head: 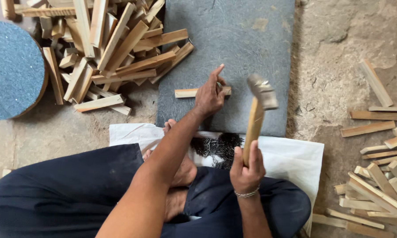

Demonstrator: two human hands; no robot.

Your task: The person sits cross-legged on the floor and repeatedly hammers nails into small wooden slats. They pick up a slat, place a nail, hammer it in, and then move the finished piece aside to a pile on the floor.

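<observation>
To my upper left lies a big heap of cut wooden sticks [114, 48], piled loose and crossing one another on the dirt floor [339, 48]. Just beside that heap, at the left edge, sits a round disc with a blue-grey face [11, 70] and a small hole near its rim. On my right, more wooden pieces [379, 176] lie scattered and partly stacked. Under my crossed legs a white sack cloth [291, 158] is spread, and a dark clump of small nails [218, 147] rests on it.
</observation>
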